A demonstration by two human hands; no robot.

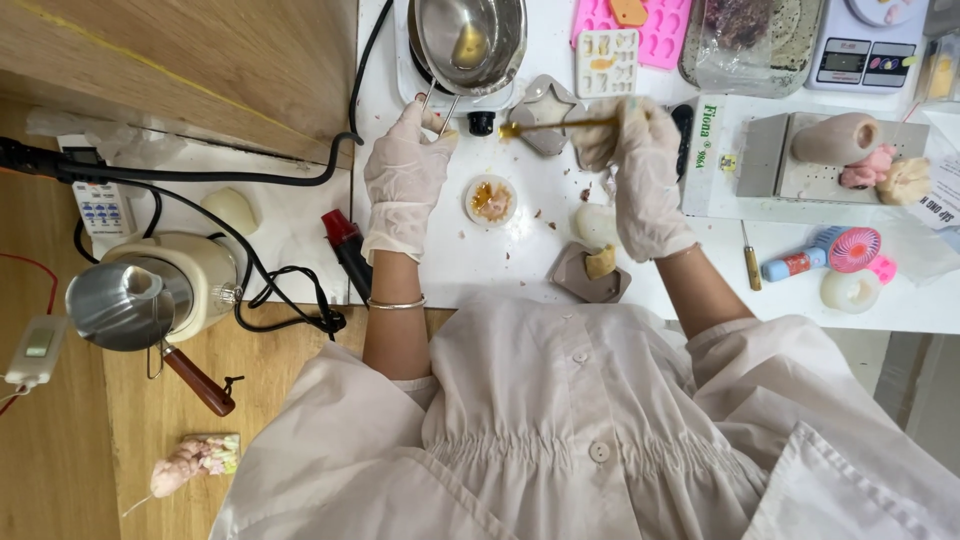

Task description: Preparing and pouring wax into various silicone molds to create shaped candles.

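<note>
My left hand [405,175], in a white glove, grips the wire handle of a steel pot [470,42] that sits on a small hot plate and holds yellow liquid. My right hand [640,170], also gloved, holds a thin stick [555,126] level, its yellow-coated tip pointing left near the hot plate's knob. Between the hands lies a small round dish [491,200] with amber residue. A grey mould [590,275] with a yellow lump rests near my right wrist.
A pink mould [650,30], a white mould [607,62], a scale [865,45] and a glass dish stand at the back. A metal block with wax shapes [850,150], a handheld fan [835,255], a kettle [150,290] and black cables lie at the sides.
</note>
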